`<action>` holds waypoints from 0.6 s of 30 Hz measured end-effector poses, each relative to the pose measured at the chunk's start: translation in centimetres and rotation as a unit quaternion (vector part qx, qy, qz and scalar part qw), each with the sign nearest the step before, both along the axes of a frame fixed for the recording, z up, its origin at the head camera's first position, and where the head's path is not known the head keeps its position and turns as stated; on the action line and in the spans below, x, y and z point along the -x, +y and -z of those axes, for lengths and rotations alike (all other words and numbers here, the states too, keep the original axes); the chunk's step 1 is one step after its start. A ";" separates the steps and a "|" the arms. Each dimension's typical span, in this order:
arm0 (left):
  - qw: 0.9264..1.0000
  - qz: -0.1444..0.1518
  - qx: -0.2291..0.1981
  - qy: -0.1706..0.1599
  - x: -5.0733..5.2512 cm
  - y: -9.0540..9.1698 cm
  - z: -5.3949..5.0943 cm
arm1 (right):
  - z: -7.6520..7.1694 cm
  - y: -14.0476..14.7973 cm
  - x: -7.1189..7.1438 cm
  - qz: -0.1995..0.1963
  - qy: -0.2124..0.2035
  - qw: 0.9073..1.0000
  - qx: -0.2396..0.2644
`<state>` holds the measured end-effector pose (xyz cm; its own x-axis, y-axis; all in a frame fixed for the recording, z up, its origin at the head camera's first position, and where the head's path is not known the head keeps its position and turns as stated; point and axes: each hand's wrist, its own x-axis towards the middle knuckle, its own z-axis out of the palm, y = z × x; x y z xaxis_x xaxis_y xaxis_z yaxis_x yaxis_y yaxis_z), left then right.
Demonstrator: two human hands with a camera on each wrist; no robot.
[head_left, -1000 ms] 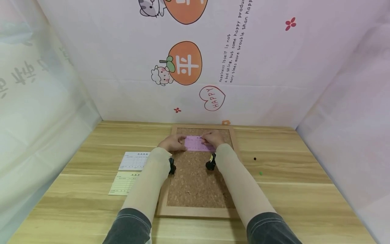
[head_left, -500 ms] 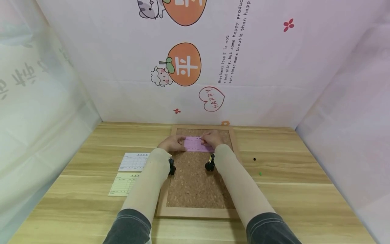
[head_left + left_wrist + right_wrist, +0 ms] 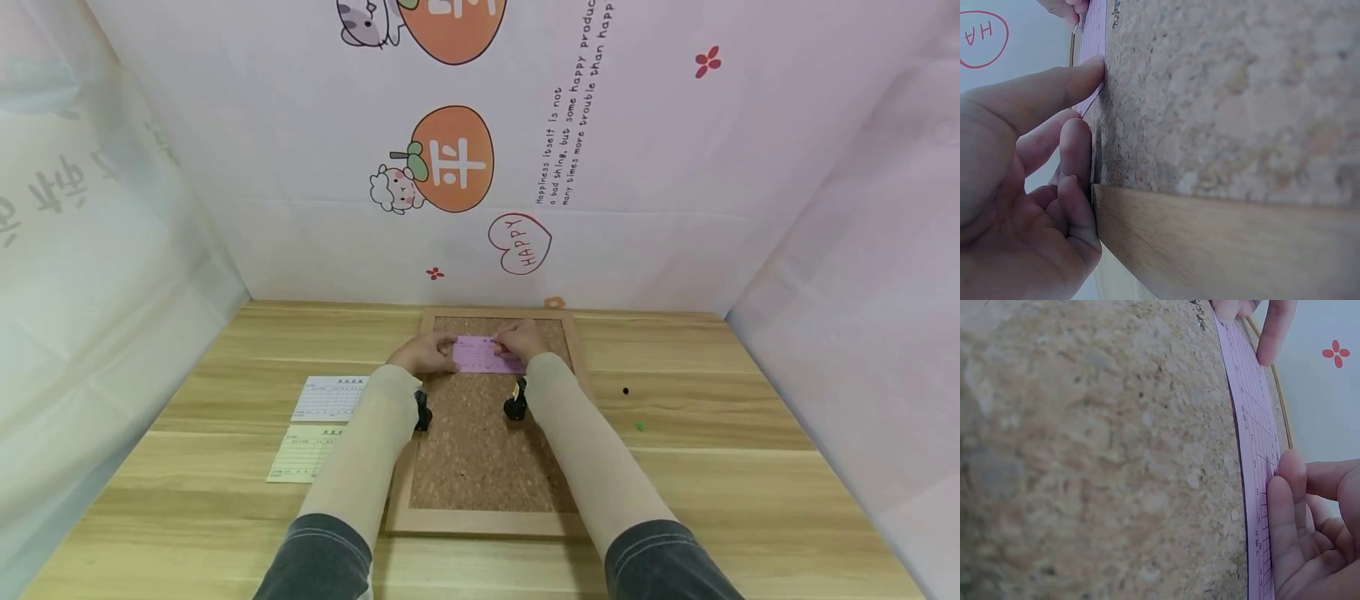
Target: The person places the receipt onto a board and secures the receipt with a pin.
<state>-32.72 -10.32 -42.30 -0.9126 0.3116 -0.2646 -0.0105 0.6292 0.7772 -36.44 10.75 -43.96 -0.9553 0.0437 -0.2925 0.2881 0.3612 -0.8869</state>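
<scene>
A pink printed paper slip (image 3: 474, 354) lies flat on the upper part of a framed cork board (image 3: 480, 450). My left hand (image 3: 427, 352) holds the slip's left end, thumb on the near corner and a finger at the far edge. In the left wrist view, that thumb (image 3: 1088, 78) touches the slip's corner, with the other fingers bent beside the frame. My right hand (image 3: 523, 340) is over the slip's right part, its fingers curled and the thumb and forefinger drawn together. They pinch something small and pale at the slip's far edge; it is mostly hidden.
A white printed slip (image 3: 326, 397) and a pale yellow one (image 3: 303, 452) lie left of the board, partly behind the left sleeve. To its right are a small black dot-like object (image 3: 626, 391) and a small green one (image 3: 641, 427). A printed cloth (image 3: 637, 208) hangs behind.
Both hands stay at the same places on the pink slip, with only a very slight shift at the right wrist. The whole view has drifted a little.
</scene>
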 end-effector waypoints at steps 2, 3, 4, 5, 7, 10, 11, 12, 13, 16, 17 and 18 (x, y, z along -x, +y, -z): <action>1.000 0.000 0.000 0.000 0.0 0.0 0.0 | 0.0 0.0 0.0 -0.001 0.002 1.000 0.002; 1.000 0.000 0.002 0.001 0.0 0.0 0.1 | -0.1 0.0 -0.1 -0.004 0.006 1.000 0.004; 1.000 0.000 0.002 0.001 0.0 -0.1 0.1 | -0.1 0.0 -0.1 -0.003 0.007 1.000 0.006; 1.000 0.000 0.003 0.002 0.0 -0.1 0.1 | -0.1 0.0 -0.1 -0.003 0.008 1.000 0.006; 1.000 0.000 0.003 0.003 0.1 -0.1 0.1 | -0.2 -0.1 -0.1 -0.004 0.011 1.000 0.004; 1.000 0.002 0.004 0.005 0.1 0.0 0.1 | -0.1 -0.3 0.1 -0.006 0.015 1.000 -0.025; 1.000 0.003 0.006 0.007 0.1 0.0 0.1 | -0.1 -0.4 0.2 -0.007 0.016 0.999 -0.036; 1.000 0.002 0.007 0.008 0.1 0.0 0.1 | 0.0 -0.4 0.2 -0.009 0.020 0.999 -0.048; 1.000 0.002 0.008 0.008 0.1 0.0 0.1 | 0.0 -0.5 0.3 -0.011 0.022 0.998 -0.058; 1.000 -0.001 0.012 0.009 0.1 0.0 0.2 | 0.2 -0.6 0.4 -0.007 0.026 0.998 -0.064; 1.000 -0.001 0.010 0.009 0.1 0.0 0.2 | 0.3 -0.6 0.5 -0.006 0.027 0.998 -0.062; 1.000 -0.002 0.009 0.009 0.0 0.1 0.2 | 0.4 -0.6 0.5 -0.005 0.028 0.998 -0.060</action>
<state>-32.76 -10.27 -42.55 -0.9187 0.3024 -0.2541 0.0001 0.6435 0.7655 -36.91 10.16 -44.35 -0.9707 0.0649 -0.2312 0.2343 0.4678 -0.8522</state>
